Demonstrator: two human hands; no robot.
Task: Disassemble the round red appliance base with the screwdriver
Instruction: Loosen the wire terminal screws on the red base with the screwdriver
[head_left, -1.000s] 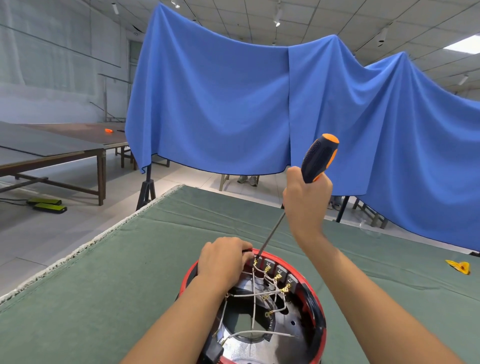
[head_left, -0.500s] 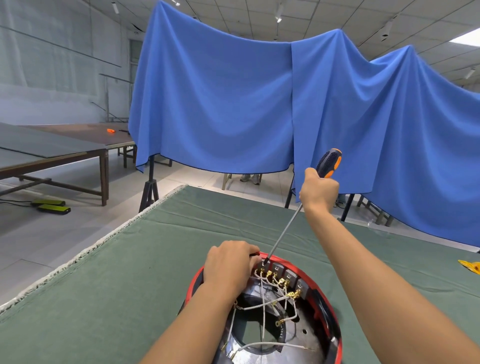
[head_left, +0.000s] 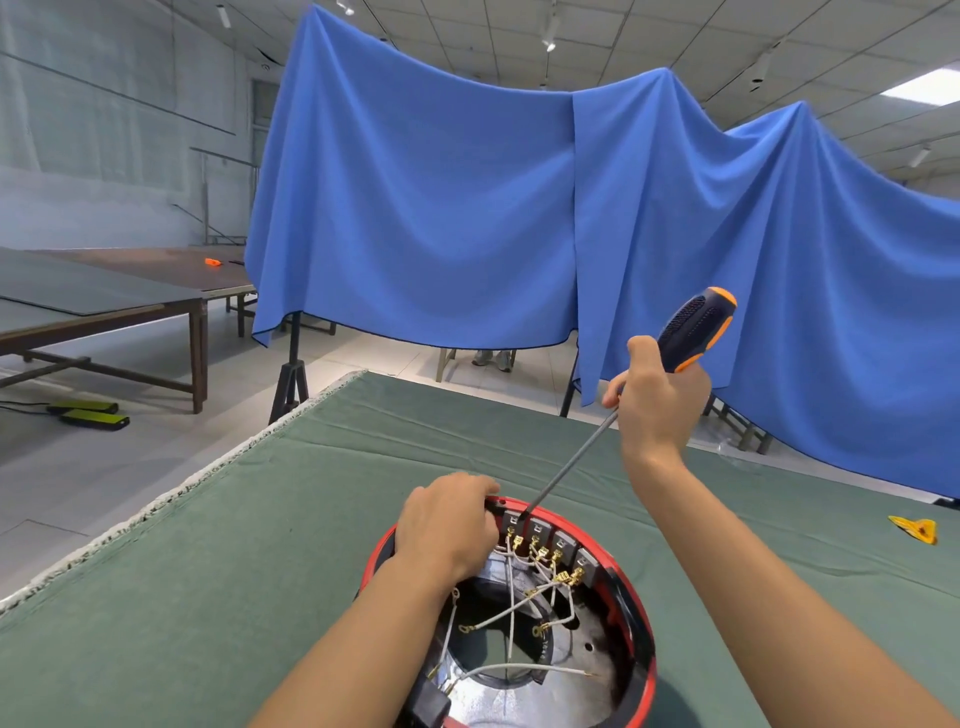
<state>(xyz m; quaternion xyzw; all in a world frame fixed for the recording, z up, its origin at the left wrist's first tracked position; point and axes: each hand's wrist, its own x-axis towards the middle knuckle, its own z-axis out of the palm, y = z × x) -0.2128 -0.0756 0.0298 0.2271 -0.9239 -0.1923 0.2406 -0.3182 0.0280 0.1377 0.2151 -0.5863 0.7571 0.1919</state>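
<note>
The right hand (head_left: 657, 400) grips the black-and-orange-handled screwdriver (head_left: 631, 410), tip at the round red appliance base (head_left: 636, 613); the left hand (head_left: 449, 525) curls over its rim, seemingly gripping. No legible writing.

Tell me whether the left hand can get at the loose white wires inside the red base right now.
Probably yes. The left hand grips the rim of the red base right beside the white wires, and the base is open-topped; only the screwdriver shaft stands nearby.
</note>
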